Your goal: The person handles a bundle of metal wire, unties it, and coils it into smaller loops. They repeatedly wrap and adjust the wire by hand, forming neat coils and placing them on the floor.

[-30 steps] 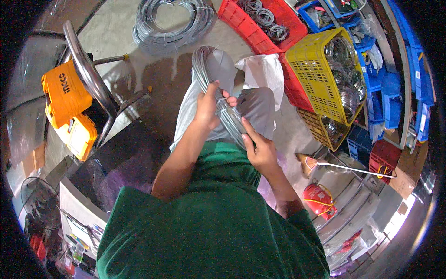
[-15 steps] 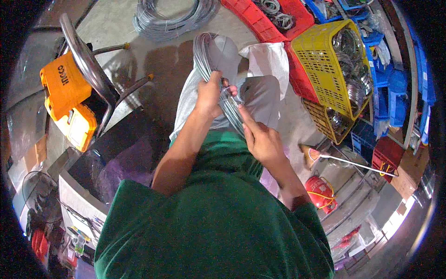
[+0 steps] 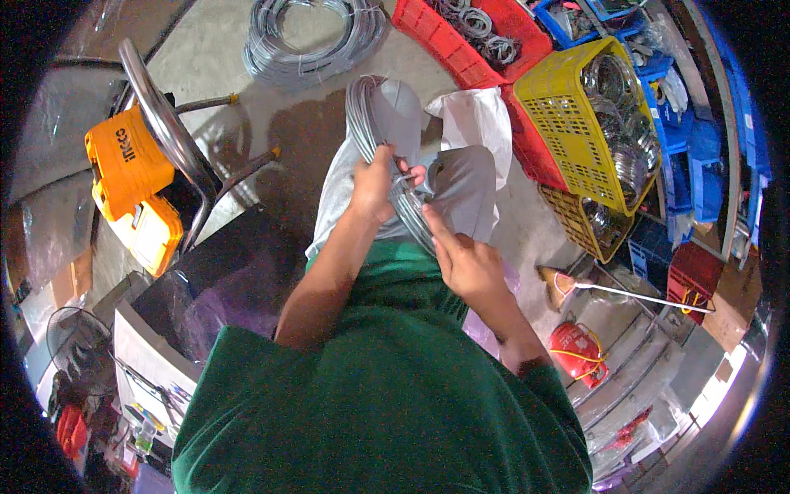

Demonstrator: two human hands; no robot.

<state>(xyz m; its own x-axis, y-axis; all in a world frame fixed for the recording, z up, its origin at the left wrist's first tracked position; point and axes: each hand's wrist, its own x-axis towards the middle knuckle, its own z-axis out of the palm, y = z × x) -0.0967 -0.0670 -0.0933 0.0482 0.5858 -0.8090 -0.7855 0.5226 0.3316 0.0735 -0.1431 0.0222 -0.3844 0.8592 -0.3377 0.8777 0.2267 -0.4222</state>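
A bundled coil of grey metal wire point(image 3: 363, 115) lies slantwise over my lap, from my left knee down toward my waist. My left hand point(image 3: 375, 183) is closed around its middle, with fingertips showing on the far side. Lower down, my right hand point(image 3: 471, 262) grips the near end of the same coil. Its index finger lies stretched along the strands and the other fingers are curled; what they press on underneath is partly hidden.
A larger wire coil point(image 3: 317, 70) rests on the floor ahead. To the right stand a red crate point(image 3: 436, 41) and a yellow crate point(image 3: 568, 123) holding wire rolls, with blue bins point(image 3: 706, 165) beyond. An orange tool case point(image 3: 127, 152), a bent metal tube frame point(image 3: 156, 99) and a broom point(image 3: 642, 295) are around me.
The whole view has shifted slightly, so the surroundings sit a little lower. Both hands keep their places on the wire coil.
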